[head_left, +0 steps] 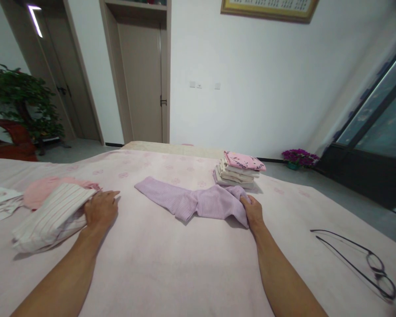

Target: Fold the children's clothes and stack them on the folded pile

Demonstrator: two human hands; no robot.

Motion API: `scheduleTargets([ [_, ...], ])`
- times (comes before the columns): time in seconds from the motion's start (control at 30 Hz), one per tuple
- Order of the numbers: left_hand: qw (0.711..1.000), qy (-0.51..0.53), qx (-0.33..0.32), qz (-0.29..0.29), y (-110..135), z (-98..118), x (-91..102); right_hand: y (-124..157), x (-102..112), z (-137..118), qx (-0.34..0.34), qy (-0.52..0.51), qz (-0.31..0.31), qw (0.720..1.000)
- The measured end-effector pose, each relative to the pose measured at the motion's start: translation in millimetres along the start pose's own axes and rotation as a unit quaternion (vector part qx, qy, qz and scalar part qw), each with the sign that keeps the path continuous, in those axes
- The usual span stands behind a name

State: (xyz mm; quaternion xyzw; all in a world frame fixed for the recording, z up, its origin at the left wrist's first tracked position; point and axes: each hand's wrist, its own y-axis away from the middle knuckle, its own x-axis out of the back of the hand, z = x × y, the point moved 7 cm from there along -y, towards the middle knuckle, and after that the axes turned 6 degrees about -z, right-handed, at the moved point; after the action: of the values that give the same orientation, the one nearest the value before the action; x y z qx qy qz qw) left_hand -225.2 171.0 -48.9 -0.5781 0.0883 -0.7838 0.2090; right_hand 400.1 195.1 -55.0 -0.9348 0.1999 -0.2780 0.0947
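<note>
A lavender ribbed garment point(214, 202), which looks like a pair of trousers, lies stretched sideways across the middle of the bed. My right hand point(253, 209) pinches its right end, lifting that edge slightly into folds. Over on the left, a white striped garment point(57, 215) lies bunched up. My left hand point(102, 209) rests palm down against its right side, one finger stretched out to the right; the other fingertips are partly hidden by the cloth. Behind it sits a pink garment point(41, 191), and a white patterned cloth point(1, 204) is at the far left.
Beyond the lavender garment stands a stack of folded clothes point(239, 169), pink on top. Black-framed glasses point(359, 259) lie on the pink bedspread point(171, 273) at the right. Past the bed are a potted plant point(20, 103), doors and purple flowers point(299, 157).
</note>
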Motion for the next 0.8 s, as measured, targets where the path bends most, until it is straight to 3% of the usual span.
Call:
scheduleTargets([
  [0.13,0.985,0.024,-0.164,-0.045,16.9,67.2,-12.2,-0.8,-2.7,4.5,-0.002,0.000,-0.007,1.000],
  [0.3,0.953,0.086,-0.266,-0.118,37.6,128.3,-28.8,-0.6,-4.9,2.6,-0.006,0.011,-0.017,1.000],
  [0.53,0.950,0.032,-0.280,-0.136,36.9,141.8,-47.7,1.0,-11.7,0.0,-0.003,-0.003,-0.064,0.998],
  [0.8,0.972,-0.013,-0.220,-0.080,20.1,158.1,-43.0,8.7,-7.2,-11.8,0.002,-0.072,-0.050,0.996],
])
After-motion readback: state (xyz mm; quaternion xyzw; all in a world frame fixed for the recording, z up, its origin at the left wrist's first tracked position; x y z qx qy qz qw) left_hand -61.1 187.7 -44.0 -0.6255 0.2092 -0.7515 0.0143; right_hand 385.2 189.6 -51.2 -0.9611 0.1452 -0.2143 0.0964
